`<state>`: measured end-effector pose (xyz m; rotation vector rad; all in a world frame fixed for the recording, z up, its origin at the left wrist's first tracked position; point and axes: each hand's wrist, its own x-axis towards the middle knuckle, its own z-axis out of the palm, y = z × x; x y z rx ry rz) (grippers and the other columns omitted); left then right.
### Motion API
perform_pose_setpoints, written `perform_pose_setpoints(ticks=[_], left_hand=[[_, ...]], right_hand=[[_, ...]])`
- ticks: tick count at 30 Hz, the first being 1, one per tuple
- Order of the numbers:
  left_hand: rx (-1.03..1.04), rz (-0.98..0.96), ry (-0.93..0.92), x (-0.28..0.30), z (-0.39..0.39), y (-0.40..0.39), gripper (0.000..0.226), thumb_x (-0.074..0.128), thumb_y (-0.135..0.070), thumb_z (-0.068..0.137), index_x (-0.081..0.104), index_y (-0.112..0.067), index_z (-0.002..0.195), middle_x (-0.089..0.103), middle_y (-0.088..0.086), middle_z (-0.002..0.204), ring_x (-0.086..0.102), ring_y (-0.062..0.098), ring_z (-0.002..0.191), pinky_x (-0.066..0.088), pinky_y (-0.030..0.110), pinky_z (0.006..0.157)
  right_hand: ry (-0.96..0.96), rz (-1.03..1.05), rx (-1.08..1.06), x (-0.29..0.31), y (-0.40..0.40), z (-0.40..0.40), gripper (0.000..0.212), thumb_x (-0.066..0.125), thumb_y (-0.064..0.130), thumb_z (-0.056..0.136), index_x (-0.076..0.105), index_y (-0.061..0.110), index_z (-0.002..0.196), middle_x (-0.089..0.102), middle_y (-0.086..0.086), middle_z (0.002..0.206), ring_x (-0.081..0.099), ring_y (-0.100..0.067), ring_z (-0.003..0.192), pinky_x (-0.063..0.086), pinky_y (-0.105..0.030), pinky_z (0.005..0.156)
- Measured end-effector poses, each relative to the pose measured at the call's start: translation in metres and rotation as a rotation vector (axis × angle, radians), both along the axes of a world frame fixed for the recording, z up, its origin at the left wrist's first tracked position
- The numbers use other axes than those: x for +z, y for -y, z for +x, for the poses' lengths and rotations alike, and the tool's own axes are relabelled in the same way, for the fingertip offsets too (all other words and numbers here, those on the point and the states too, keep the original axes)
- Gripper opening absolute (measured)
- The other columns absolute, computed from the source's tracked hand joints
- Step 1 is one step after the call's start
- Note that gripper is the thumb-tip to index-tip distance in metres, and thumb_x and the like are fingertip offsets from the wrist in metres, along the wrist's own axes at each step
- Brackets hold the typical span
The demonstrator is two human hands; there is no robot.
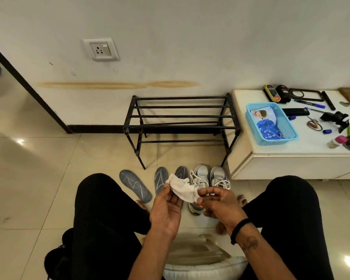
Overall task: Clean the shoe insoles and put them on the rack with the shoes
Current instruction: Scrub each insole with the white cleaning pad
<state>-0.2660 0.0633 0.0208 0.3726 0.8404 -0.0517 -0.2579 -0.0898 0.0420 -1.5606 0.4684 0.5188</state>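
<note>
Both of your hands pinch one white cloth (183, 188): the left hand (166, 207) holds its upper edge between thumb and fingertips, and the right hand (220, 205) nips the lower corner with curled fingers. It looks limp and light, so bunch it into a pad before wiping.

Three grey insoles lie flat on the floor in front of the rack (181, 126): one insole (135, 185) off to the left, a second insole (161, 179) and a third insole (181, 173) just beside the shoes (209, 178). They should be thin, bendy and light; take each at the heel end, where it is widest.

Rack bars are thin with gaps between, so lay insoles across them. Its right legs stand close against the bench (291, 154), leaving open floor only to its left.
</note>
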Motion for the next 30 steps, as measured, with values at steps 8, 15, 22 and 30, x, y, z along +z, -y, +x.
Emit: perform_pose_setpoints(ticks=[8, 15, 22, 30], left_hand=[[-0.208, 0.646, 0.018, -0.011, -0.003, 0.003, 0.007, 0.063, -0.023, 0.100, 0.068, -0.018, 0.101, 0.076, 0.011, 0.091, 0.067, 0.021, 0.075, 0.050, 0.028, 0.057], [-0.108, 0.246, 0.063, -0.005, 0.003, 0.004, 0.016, 0.058, -0.010, 0.100, 0.064, -0.003, 0.113, 0.076, 0.017, 0.104, 0.074, 0.027, 0.090, 0.062, 0.039, 0.081], [-0.062, 0.027, -0.044, -0.009, 0.001, 0.002, 0.021, 0.054, -0.007, 0.102, 0.064, 0.001, 0.118, 0.077, 0.018, 0.097, 0.077, 0.024, 0.083, 0.061, 0.038, 0.080], [-0.397, 0.504, -0.138, -0.009, -0.006, 0.004, 0.050, 0.054, -0.046, 0.102, 0.072, 0.001, 0.105, 0.075, 0.014, 0.080, 0.071, 0.023, 0.068, 0.060, 0.035, 0.068]], right_hand=[[0.002, 0.044, 0.098, 0.000, -0.007, 0.000, 0.060, 0.091, 0.037, 0.067, 0.065, 0.024, 0.120, 0.075, -0.002, 0.109, 0.073, -0.020, 0.099, 0.059, -0.048, 0.089], [0.017, 0.071, -0.066, -0.005, -0.006, 0.001, 0.024, 0.083, 0.003, 0.077, 0.072, -0.001, 0.098, 0.076, -0.018, 0.087, 0.070, -0.034, 0.079, 0.057, -0.056, 0.087], [0.092, -0.028, 0.132, -0.008, -0.003, 0.001, 0.012, 0.076, 0.009, 0.087, 0.076, 0.007, 0.099, 0.077, -0.012, 0.088, 0.069, -0.022, 0.072, 0.055, -0.024, 0.061], [0.707, -0.726, 0.224, -0.011, 0.009, 0.004, 0.014, 0.069, 0.009, 0.089, 0.072, 0.021, 0.095, 0.065, 0.015, 0.094, 0.059, 0.001, 0.087, 0.041, -0.003, 0.074]])
